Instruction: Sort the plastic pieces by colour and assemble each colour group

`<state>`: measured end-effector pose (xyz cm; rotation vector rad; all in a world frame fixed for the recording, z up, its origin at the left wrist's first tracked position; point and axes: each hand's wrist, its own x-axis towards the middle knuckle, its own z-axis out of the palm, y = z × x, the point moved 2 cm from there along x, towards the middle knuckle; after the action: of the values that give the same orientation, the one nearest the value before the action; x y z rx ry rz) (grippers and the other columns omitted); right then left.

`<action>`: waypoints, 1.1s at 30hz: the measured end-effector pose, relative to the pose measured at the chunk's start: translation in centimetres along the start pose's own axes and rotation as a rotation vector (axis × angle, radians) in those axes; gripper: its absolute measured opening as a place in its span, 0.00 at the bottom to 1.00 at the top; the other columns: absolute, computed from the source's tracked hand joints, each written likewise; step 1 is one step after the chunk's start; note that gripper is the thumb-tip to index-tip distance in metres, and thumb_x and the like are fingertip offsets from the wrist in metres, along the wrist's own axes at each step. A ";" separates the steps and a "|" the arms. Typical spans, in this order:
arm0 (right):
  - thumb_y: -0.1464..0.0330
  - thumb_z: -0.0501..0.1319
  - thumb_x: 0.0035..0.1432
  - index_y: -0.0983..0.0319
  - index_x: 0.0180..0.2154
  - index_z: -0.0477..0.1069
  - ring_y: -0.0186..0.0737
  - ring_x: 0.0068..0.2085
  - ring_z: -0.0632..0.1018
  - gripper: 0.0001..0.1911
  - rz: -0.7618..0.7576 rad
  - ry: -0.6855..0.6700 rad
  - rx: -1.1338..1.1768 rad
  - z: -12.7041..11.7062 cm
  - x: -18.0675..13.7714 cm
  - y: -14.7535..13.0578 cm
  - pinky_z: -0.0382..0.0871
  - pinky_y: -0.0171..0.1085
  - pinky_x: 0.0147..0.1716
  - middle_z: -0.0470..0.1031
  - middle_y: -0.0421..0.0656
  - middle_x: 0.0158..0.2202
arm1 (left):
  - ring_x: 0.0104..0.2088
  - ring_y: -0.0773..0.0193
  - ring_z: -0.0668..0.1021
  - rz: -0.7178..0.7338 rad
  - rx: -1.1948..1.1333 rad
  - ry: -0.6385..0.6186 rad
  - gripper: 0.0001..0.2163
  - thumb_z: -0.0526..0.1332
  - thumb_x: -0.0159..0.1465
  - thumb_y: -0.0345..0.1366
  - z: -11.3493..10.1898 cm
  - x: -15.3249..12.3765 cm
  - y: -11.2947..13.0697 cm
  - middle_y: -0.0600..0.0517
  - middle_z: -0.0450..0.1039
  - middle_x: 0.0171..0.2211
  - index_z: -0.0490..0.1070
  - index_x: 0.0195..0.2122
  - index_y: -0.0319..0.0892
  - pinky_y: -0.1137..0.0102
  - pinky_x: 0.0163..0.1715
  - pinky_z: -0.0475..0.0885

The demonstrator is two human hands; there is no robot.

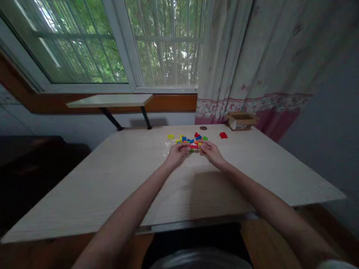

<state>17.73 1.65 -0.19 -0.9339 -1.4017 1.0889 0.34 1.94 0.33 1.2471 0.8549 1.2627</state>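
Note:
My left hand (176,154) and my right hand (212,152) meet over the far middle of the table, fingers curled inward. A red plastic piece (194,147) spans the gap between their fingertips, and both hands pinch it at its ends. A bit of yellow shows by my right fingers, and a bit of green below the red piece; whether they are joined to it I cannot tell. Just beyond lie several small plastic pieces, among them a blue piece (190,141), a green piece (205,138) and a red piece (196,134). My fingers partly hide this pile.
Left of the pile lies a yellow piece (170,136); to its right, a red piece (223,135). A brown disc (203,128) and an open cardboard box (241,121) sit at the table's (117,179) back. A raised white shelf (110,100) stands back left, under the window.

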 end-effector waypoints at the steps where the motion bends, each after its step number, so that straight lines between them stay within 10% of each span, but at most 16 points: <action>1: 0.58 0.64 0.49 0.62 0.45 0.72 0.33 0.29 0.74 0.23 -0.027 0.006 0.012 0.2 -0.1 0.1 0.68 0.35 0.31 0.76 0.42 0.30 | 0.18 0.74 0.63 0.008 0.007 0.006 0.19 0.71 0.42 0.42 -0.2 0.1 0.0 0.56 0.67 0.18 0.76 0.33 0.36 0.75 0.20 0.58; 20: 0.62 0.66 0.47 0.59 0.46 0.73 0.35 0.32 0.72 0.22 -0.198 0.094 -0.225 0.2 -0.4 0.5 0.68 0.39 0.37 0.76 0.44 0.38 | 0.17 0.75 0.62 0.009 0.049 -0.031 0.19 0.72 0.40 0.35 0.2 -0.3 1.2 0.54 0.69 0.18 0.78 0.35 0.36 0.75 0.18 0.53; 33: 0.58 0.64 0.47 0.60 0.45 0.72 0.37 0.33 0.74 0.23 -0.062 -0.010 0.029 0.5 0.1 1.5 0.68 0.37 0.33 0.75 0.43 0.34 | 0.22 0.72 0.70 -0.036 -0.063 -0.066 0.18 0.72 0.40 0.33 0.9 -0.7 1.7 0.49 0.76 0.28 0.78 0.36 0.38 0.74 0.22 0.61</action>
<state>17.21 2.13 -1.64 -0.8597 -1.4103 1.0661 0.72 0.91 2.03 1.2117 0.7817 1.2043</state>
